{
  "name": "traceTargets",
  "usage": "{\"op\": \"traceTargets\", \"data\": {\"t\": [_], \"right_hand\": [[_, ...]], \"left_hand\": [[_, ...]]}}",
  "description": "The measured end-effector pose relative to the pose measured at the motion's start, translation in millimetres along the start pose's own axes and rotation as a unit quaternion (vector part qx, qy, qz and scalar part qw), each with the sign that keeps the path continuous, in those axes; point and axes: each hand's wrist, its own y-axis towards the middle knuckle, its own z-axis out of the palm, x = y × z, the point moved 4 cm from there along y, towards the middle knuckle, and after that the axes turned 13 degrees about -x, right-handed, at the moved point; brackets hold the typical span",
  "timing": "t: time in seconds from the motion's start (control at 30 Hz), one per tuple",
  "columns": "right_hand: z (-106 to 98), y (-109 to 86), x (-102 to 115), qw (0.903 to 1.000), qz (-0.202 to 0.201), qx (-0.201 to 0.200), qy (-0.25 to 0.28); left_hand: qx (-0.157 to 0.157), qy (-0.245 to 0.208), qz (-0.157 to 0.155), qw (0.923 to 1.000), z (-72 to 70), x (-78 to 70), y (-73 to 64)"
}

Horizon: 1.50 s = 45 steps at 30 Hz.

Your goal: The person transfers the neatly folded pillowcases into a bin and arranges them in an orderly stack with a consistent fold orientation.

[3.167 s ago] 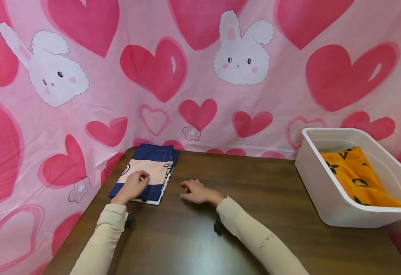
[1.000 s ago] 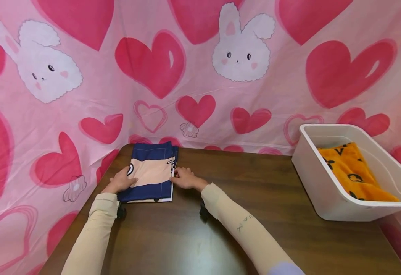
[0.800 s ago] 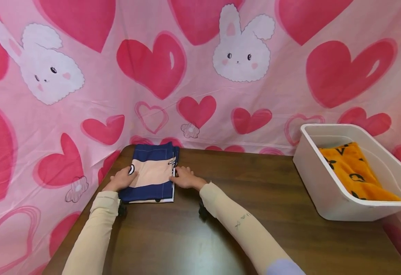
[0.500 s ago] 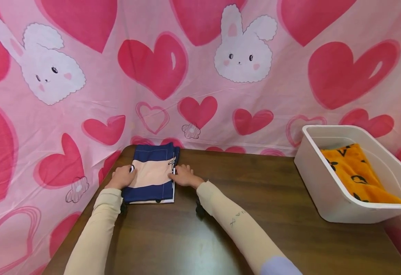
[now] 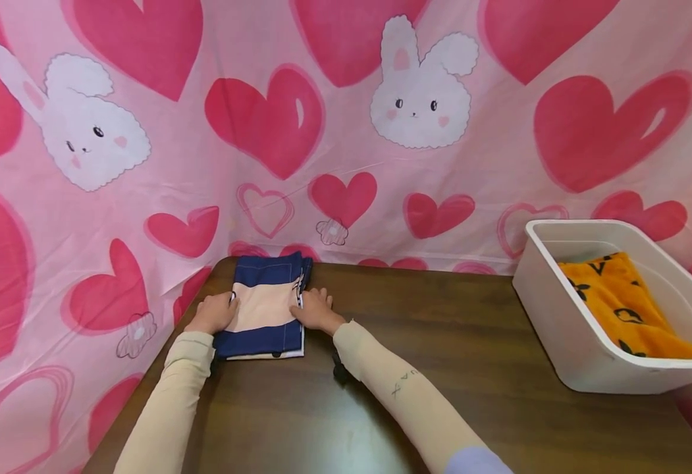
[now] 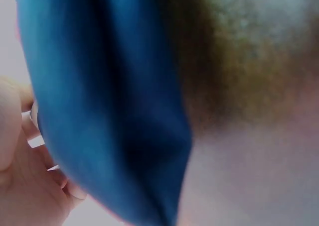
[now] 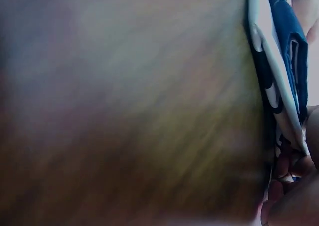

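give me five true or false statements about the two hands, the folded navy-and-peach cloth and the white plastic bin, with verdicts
1. The right hand grips the right edge of the folded navy-and-peach cloth. True.
2. The rectangular white plastic bin holds an orange cloth with dark printed motifs. True.
3. The left hand reaches into the bin. False: it grips the left edge of the folded cloth.
4. A lid covers the bin. False: its top is open.
5. In the head view, the folded cloth is left of the bin, on the brown wooden table. True.
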Motion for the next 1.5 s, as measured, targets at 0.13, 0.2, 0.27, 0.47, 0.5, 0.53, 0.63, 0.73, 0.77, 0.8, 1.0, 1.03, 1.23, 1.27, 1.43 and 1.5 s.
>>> {"op": "traceTargets", "data": {"t": [0.13, 0.2, 0.27, 0.47, 0.5, 0.53, 0.63, 0.73, 0.77, 0.8, 1.0, 1.03, 1.23, 1.27, 1.43, 1.5], "right_hand": [[-2.6, -4.7, 0.1, 0.9986, -0.035, 0.000, -0.038], [-3.8, -7.3, 0.8, 0.9962, -0.059, 0.001, -0.063], [-5.1, -9.4, 1.7, 0.9927, -0.084, -0.005, -0.087], [-12.4, -12.7, 3.9, 0.9792, -0.127, -0.019, -0.157], [-14.4, -13.0, 4.5, 0.9769, -0.131, -0.019, -0.167], [-15.6, -13.2, 4.8, 0.9745, -0.137, -0.019, -0.177], [-19.2, -14.6, 5.8, 0.9711, -0.150, -0.022, -0.184], [-23.1, -17.2, 4.7, 0.9709, -0.153, -0.023, -0.183], [-24.5, -18.2, 3.7, 0.9714, -0.151, -0.024, -0.182], [-25.7, -19.1, 2.4, 0.9715, -0.149, -0.026, -0.182], [-32.1, -25.0, -4.6, 0.9706, -0.151, -0.037, -0.183], [-32.6, -25.7, -5.0, 0.9704, -0.152, -0.037, -0.184], [-36.2, -30.2, -9.2, 0.9691, -0.160, -0.046, -0.182], [-36.9, -31.4, -10.0, 0.9691, -0.161, -0.049, -0.181], [-41.2, -36.1, -13.2, 0.9688, -0.165, -0.064, -0.173], [-43.4, -37.1, -14.0, 0.9670, -0.172, -0.071, -0.174]], "left_hand": [[0.000, -0.003, 0.008, 1.0000, 0.9, -3.0, -4.5], [0.002, -0.009, 0.013, 0.9999, 0.8, -3.9, -7.9], [0.002, -0.016, 0.012, 0.9998, 0.5, -4.9, -11.2], [-0.008, -0.005, 0.026, 0.9996, 2.0, -11.9, -14.5], [-0.010, 0.003, 0.031, 0.9995, 1.9, -13.6, -14.4], [-0.013, 0.011, 0.037, 0.9992, 1.8, -15.2, -14.4], [-0.023, 0.031, 0.045, 0.9982, 0.4, -18.8, -15.1], [-0.030, 0.039, 0.056, 0.9973, 0.0, -23.5, -17.4], [-0.033, 0.039, 0.059, 0.9970, 0.1, -25.5, -18.3], [-0.036, 0.039, 0.062, 0.9966, 0.3, -27.7, -19.3], [-0.056, 0.039, 0.074, 0.9949, 2.5, -40.4, -24.9], [-0.057, 0.040, 0.074, 0.9948, 2.2, -41.7, -25.5], [-0.034, 0.034, 0.073, 0.9962, 1.6, -50.2, -27.1], [-0.029, 0.032, 0.073, 0.9964, 1.9, -51.9, -27.5], [-0.046, 0.030, 0.083, 0.9951, 1.1, -60.7, -27.0], [-0.062, 0.031, 0.089, 0.9936, -0.4, -63.7, -25.9]]}}
